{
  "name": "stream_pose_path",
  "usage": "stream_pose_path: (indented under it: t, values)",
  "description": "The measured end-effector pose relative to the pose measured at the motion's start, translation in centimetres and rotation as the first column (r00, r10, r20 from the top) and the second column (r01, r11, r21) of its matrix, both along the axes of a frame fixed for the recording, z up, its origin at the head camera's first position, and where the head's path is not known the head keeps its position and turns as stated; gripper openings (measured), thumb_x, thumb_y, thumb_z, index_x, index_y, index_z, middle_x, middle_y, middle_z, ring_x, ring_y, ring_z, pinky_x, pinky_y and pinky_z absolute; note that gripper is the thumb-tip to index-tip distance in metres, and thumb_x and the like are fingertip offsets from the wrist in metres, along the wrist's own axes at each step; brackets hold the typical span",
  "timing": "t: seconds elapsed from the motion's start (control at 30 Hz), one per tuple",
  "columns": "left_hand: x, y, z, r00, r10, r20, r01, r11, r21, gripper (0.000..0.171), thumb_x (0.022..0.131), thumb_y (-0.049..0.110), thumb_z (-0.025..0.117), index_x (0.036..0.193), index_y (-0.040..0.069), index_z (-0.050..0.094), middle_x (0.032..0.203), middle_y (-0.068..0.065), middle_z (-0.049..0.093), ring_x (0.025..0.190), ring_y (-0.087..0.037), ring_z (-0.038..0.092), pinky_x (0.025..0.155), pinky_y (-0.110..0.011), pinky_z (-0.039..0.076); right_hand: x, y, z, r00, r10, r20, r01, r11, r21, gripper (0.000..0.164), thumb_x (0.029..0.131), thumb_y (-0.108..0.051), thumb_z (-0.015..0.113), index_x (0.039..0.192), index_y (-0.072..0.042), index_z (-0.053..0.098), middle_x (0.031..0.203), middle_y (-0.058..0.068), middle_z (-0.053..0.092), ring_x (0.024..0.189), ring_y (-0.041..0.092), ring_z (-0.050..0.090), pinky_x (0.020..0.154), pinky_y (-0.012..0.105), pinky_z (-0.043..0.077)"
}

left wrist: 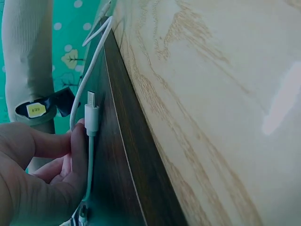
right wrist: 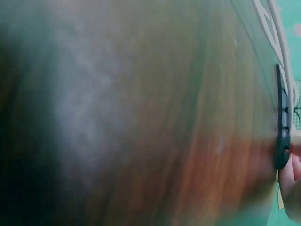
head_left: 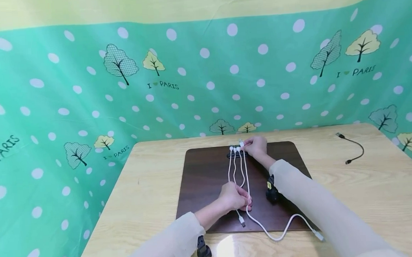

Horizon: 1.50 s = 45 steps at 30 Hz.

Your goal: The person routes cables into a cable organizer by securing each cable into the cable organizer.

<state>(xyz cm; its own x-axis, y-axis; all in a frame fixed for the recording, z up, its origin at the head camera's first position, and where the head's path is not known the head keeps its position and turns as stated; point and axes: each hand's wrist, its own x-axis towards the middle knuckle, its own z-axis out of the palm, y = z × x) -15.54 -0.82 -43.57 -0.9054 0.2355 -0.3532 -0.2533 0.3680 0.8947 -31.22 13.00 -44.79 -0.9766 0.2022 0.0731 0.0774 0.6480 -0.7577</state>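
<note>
A black slotted cable holder (right wrist: 283, 125) lies on the dark brown board (head_left: 202, 176), near its far edge. Several white cables run from it toward the front, their plugs side by side at the holder. At its right end my right hand (head_left: 257, 146) pinches the plug end of another white cable (head_left: 246, 173). Lower down, my left hand (head_left: 233, 197) pinches that same cable between thumb and fingers. Close beside the left fingertips, a white plug (left wrist: 91, 120) of a different cable points toward the front. The held cable's far end (head_left: 319, 235) lies past the board's front edge.
A short black cable (head_left: 357, 146) lies curved on the light wooden table (head_left: 152, 179), at the back right. Behind the table hangs a green dotted curtain (head_left: 191, 117). Dark wrist cameras (head_left: 203, 251) sit on both sleeves, close over the surface.
</note>
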Motion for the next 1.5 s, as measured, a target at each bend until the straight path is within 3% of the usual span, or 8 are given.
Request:
stream_pose_path:
  t: [0.13, 0.27, 0.4, 0.5, 0.77, 1.1, 1.33, 1.5]
  values:
    - [-0.6, 0.2, 0.4, 1.000, -0.008, 0.002, 0.008, 1.000, -0.014, 0.006, 0.076, -0.015, 0.068, 0.079, -0.010, 0.069, 0.071, -0.016, 0.073, 0.057, -0.021, 0.071, 0.054, -0.024, 0.059, -0.2, -0.6, 0.3, 0.998, -0.063, -0.001, 0.063, 0.998, 0.005, 0.017, 0.075, -0.014, 0.081, 0.088, -0.003, 0.077, 0.087, 0.014, 0.076, 0.082, 0.026, 0.071, 0.077, 0.036, 0.059]
    - [-0.9, 0.3, 0.7, 0.999, -0.012, 0.030, 0.013, 1.000, -0.014, 0.008, 0.076, -0.016, 0.067, 0.080, -0.010, 0.068, 0.074, -0.019, 0.073, 0.058, -0.023, 0.072, 0.054, -0.025, 0.060, -0.5, -0.8, 1.0, 0.994, -0.095, 0.062, 0.092, 0.995, 0.041, 0.019, 0.076, -0.017, 0.081, 0.089, -0.004, 0.077, 0.094, 0.012, 0.076, 0.094, 0.026, 0.069, 0.088, 0.036, 0.056]
    - [-1.1, 0.0, 0.6, 0.998, -0.019, 0.055, 0.020, 1.000, -0.014, 0.007, 0.076, -0.016, 0.068, 0.080, -0.010, 0.068, 0.075, -0.021, 0.073, 0.062, -0.027, 0.073, 0.054, -0.026, 0.060, -0.7, -0.6, 1.5, 0.986, -0.111, 0.128, 0.111, 0.994, 0.006, 0.021, 0.074, -0.018, 0.082, 0.090, -0.005, 0.077, 0.098, 0.011, 0.075, 0.098, 0.025, 0.067, 0.090, 0.036, 0.056]
    - [-1.2, -0.2, 0.6, 0.997, -0.031, 0.072, 0.032, 0.999, -0.008, 0.007, 0.076, -0.015, 0.068, 0.081, -0.010, 0.067, 0.076, -0.022, 0.073, 0.065, -0.029, 0.073, 0.054, -0.026, 0.060, -0.7, -0.6, 1.6, 0.984, -0.102, 0.147, 0.108, 0.993, -0.038, 0.022, 0.074, -0.018, 0.083, 0.092, -0.006, 0.077, 0.099, 0.012, 0.075, 0.099, 0.026, 0.067, 0.090, 0.037, 0.056]
    - [-1.3, -0.5, 0.2, 0.989, -0.057, 0.136, 0.058, 0.998, -0.007, 0.008, 0.077, -0.016, 0.067, 0.080, -0.009, 0.066, 0.075, -0.021, 0.073, 0.061, -0.025, 0.072, 0.055, -0.027, 0.060, -0.4, -0.5, 1.0, 0.984, -0.074, 0.162, 0.077, 0.997, -0.013, 0.024, 0.076, -0.022, 0.082, 0.094, -0.008, 0.077, 0.104, 0.011, 0.074, 0.105, 0.027, 0.063, 0.097, 0.040, 0.052]
    - [-1.3, -0.7, 0.4, 0.979, -0.125, 0.162, 0.132, 0.990, -0.039, 0.006, 0.077, -0.016, 0.066, 0.080, -0.011, 0.068, 0.077, -0.024, 0.072, 0.068, -0.033, 0.073, 0.055, -0.029, 0.061, -0.2, 0.1, 1.7, 0.972, -0.059, 0.226, 0.064, 0.998, -0.014, 0.030, 0.076, -0.020, 0.082, 0.103, -0.008, 0.075, 0.112, 0.011, 0.072, 0.116, 0.027, 0.058, 0.107, 0.039, 0.045]
    - [-1.4, -0.8, 0.4, 0.968, -0.172, 0.185, 0.180, 0.983, -0.027, 0.005, 0.079, -0.016, 0.065, 0.080, -0.012, 0.068, 0.078, -0.025, 0.072, 0.072, -0.036, 0.073, 0.057, -0.030, 0.061, -0.4, 0.2, 2.1, 0.966, -0.025, 0.257, 0.042, 0.997, -0.061, 0.033, 0.076, -0.015, 0.081, 0.107, -0.008, 0.073, 0.120, 0.013, 0.068, 0.118, 0.029, 0.056, 0.100, 0.038, 0.050]
    - [-1.4, -1.0, 0.6, 0.972, -0.167, 0.163, 0.174, 0.984, -0.025, 0.006, 0.079, -0.015, 0.064, 0.079, -0.011, 0.069, 0.077, -0.023, 0.072, 0.064, -0.029, 0.072, 0.056, -0.028, 0.061, -0.2, 0.2, 2.1, 0.966, -0.017, 0.257, 0.038, 0.996, -0.077, 0.034, 0.076, -0.015, 0.081, 0.108, -0.007, 0.072, 0.123, 0.014, 0.066, 0.117, 0.029, 0.056, 0.097, 0.038, 0.052]
